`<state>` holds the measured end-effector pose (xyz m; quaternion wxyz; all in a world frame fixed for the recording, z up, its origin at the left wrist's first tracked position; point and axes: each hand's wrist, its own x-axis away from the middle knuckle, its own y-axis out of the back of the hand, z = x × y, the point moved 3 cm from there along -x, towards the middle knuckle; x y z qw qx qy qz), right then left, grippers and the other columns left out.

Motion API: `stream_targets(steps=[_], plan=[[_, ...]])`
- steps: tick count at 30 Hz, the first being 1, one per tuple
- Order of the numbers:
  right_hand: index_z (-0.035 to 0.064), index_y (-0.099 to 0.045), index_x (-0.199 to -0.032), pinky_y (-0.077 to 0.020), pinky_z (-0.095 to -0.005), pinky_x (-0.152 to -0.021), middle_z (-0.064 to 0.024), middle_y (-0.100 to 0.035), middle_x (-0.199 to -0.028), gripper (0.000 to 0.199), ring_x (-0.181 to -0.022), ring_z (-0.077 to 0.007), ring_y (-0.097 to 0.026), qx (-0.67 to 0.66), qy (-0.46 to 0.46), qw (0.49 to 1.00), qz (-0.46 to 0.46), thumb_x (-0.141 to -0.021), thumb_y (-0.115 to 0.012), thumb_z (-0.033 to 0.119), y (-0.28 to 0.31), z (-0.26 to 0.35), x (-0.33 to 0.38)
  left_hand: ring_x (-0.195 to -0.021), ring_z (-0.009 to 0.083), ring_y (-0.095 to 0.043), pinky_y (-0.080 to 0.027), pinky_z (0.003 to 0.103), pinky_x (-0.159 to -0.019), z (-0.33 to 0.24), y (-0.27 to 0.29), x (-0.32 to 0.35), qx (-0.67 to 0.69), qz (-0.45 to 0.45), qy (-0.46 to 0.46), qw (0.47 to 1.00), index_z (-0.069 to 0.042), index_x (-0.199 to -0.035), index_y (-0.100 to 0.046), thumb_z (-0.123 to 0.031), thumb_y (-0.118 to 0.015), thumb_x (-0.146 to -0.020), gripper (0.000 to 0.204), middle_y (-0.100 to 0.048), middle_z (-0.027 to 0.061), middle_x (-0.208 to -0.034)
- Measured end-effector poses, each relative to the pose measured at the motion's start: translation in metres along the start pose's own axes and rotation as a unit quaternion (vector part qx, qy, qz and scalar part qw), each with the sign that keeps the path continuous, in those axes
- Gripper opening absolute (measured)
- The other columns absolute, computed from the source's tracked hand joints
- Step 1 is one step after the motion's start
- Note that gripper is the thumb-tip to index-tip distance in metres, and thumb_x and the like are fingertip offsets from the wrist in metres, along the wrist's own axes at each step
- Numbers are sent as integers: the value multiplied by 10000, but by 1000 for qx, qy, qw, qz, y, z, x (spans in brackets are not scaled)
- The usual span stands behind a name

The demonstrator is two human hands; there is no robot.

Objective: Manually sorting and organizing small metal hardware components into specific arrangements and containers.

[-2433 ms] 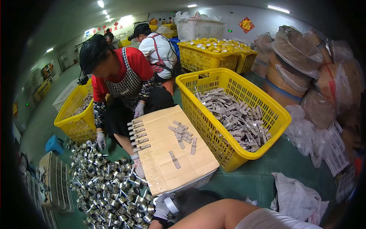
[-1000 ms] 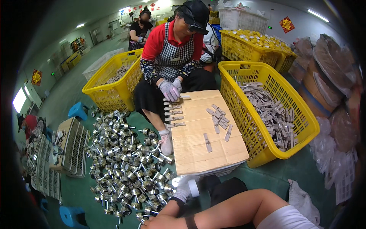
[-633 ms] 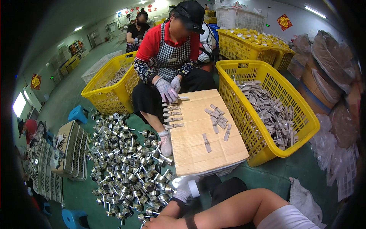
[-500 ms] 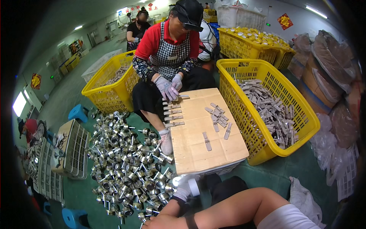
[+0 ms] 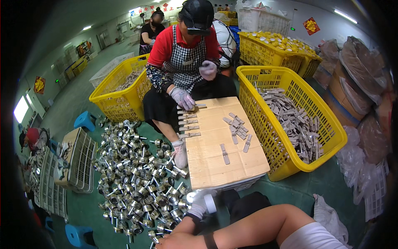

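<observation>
At the lower edge, my left hand (image 5: 200, 202) wears a pale glove beside the board's near edge. A white ring-shaped thing (image 5: 210, 203) lies against it; the fingers are mostly hidden. Bare and cut off by the frame, my right hand (image 5: 171, 242) reaches across the left forearm, a dark band at its wrist; its fingers do not show clearly. Near both hands lies a heap of metal cups with stems (image 5: 141, 186). Ahead is a cardboard-topped board (image 5: 211, 162) bearing flat grey clips (image 5: 237, 124), several lined along its left edge (image 5: 189, 128).
Across the board sits a co-worker (image 5: 186, 54), one gloved hand (image 5: 182, 98) on a metal piece, the other (image 5: 208, 70) raised. A yellow basket of grey clips (image 5: 309, 166) stands right, another yellow basket (image 5: 118, 108) left. Blue stools (image 5: 78, 235) and a white sack (image 5: 329, 216) are nearby.
The co-worker's one hand has lifted off the metal piece and moved back and up to the right. My own hands look almost unmoved.
</observation>
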<state>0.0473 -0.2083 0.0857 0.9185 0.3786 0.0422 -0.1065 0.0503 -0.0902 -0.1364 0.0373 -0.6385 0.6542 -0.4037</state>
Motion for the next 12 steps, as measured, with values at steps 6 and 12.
stream_targets(steps=[6,12], plan=[[0,-594,-818,-482,-419,-654,-198,-594,-801,212,-736,-347,-602,2,-9,1000,6,-805,-451,155,-5,0,-4,-808,216,-561,-456,285,-777,4,4,-3,131,18,30,991,90,-787,-574,25,-502,-756,103,-594,166,-868],[2,-599,-822,-483,-421,-662,-193,-604,-809,217,-729,-348,-604,-8,-2,1000,21,-798,-465,171,-5,-2,-5,-857,234,-572,-444,291,-850,1,0,0,87,-1,19,996,93,-798,-575,-16,-550,-744,123,-595,185,-879]])
